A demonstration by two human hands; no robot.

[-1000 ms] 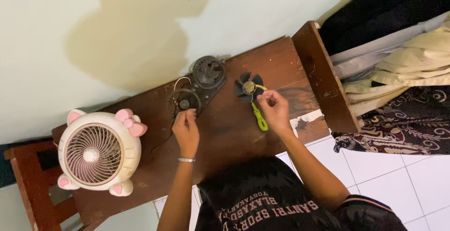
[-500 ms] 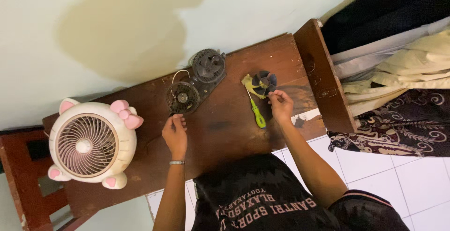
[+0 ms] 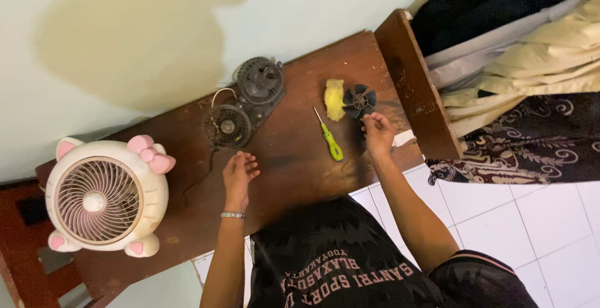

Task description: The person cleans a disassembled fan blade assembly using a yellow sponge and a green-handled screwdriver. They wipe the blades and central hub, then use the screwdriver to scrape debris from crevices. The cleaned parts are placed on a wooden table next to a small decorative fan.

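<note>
A small black fan blade (image 3: 359,100) lies on the dark wooden table (image 3: 294,176) beside a yellow cloth (image 3: 334,99). My right hand (image 3: 379,134) has its curled fingertips at the blade's near edge; whether it grips the blade is unclear. A green-handled screwdriver (image 3: 330,139) lies just left of that hand. My left hand (image 3: 239,173), with a bracelet on its wrist, rests on the table, fingers apart and empty. It sits just below a black fan motor housing (image 3: 227,126) joined to a second round black grille (image 3: 259,81).
A white and pink cat-shaped fan (image 3: 106,198) stands at the table's left end. A wooden end board (image 3: 415,89) closes the right end, with piled fabrics (image 3: 531,64) beyond it. White floor tiles (image 3: 550,220) lie at lower right, and a stained wall (image 3: 137,39) behind.
My right hand carried the fan blade off the screwdriver to the right and set it beside the yellow cloth. My left hand drew back from the motor housing and spread its fingers.
</note>
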